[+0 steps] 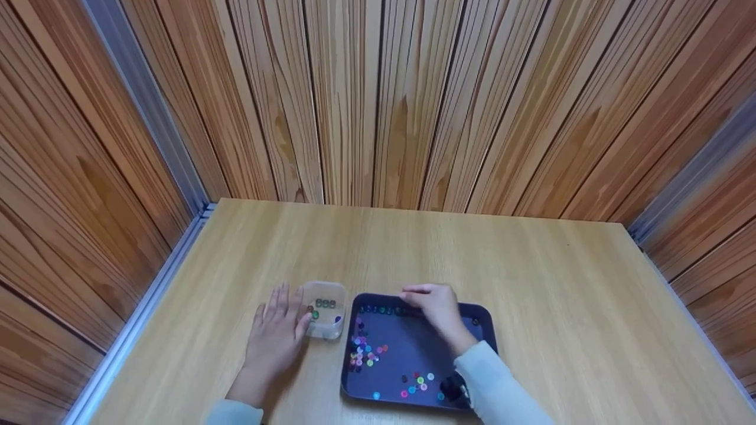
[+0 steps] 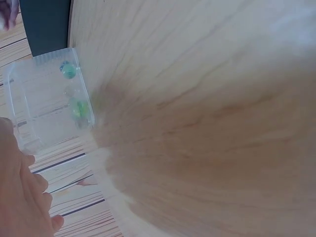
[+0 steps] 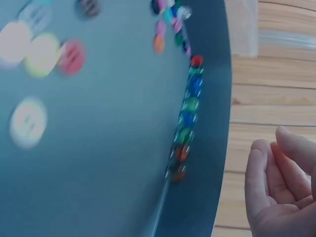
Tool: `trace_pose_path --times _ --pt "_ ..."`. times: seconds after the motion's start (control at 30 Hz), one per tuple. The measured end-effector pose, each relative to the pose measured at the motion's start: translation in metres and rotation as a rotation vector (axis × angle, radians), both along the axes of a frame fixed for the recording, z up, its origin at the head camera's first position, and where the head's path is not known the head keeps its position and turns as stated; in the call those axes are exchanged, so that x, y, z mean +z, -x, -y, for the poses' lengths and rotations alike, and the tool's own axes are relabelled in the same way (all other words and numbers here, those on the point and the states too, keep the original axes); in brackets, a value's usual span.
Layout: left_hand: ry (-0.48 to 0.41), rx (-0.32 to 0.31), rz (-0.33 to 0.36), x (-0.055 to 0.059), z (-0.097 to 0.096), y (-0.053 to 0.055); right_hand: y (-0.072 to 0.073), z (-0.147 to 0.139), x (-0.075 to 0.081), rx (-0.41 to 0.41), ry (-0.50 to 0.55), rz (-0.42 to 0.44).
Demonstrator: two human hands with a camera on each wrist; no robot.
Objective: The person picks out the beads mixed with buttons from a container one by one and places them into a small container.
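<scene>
My left hand (image 1: 277,330) lies with straight fingers against the left side of a clear plastic container (image 1: 323,333). Inside it are several green glass marbles (image 1: 325,303) and a dark blue one. Over the far rim of a dark tray (image 1: 407,348) is my right hand (image 1: 439,310), its fingers loosely bent and the thumb near the fingertips. Nothing shows between those fingers in the right wrist view. A row of green, blue and reddish marbles (image 3: 191,104) runs along the tray's far wall, close to the right hand.
Small colourful buttons (image 1: 363,354) cluster at the tray's left side, and more buttons (image 1: 420,381) are scattered near its front. A dark object (image 1: 452,386) shows beside the right sleeve. Wood-panelled walls (image 1: 401,118) stand behind the wooden table (image 1: 472,254) and at both sides.
</scene>
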State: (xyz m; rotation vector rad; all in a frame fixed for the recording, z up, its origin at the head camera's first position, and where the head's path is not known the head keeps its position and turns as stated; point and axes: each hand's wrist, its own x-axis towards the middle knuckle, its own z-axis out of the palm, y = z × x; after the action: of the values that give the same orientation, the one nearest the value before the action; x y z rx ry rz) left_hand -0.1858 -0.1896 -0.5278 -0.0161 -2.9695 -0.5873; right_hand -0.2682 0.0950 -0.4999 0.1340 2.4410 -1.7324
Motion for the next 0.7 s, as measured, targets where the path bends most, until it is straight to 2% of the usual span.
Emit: trace_pose_path --times 0.2,0.43,0.7 --pt "0.004 0.002 0.017 0.000 -0.001 0.000 0.000 -0.016 -0.010 -0.030 -0.047 -0.033" --pt "-0.010 0.003 0.032 -0.001 -0.001 0.001 0.000 -0.025 -0.021 -0.005 -0.089 -0.092" --pt "-0.011 0.003 0.095 -0.001 0.000 0.003 0.001 -0.035 -0.028 0.042 -0.133 -0.061"
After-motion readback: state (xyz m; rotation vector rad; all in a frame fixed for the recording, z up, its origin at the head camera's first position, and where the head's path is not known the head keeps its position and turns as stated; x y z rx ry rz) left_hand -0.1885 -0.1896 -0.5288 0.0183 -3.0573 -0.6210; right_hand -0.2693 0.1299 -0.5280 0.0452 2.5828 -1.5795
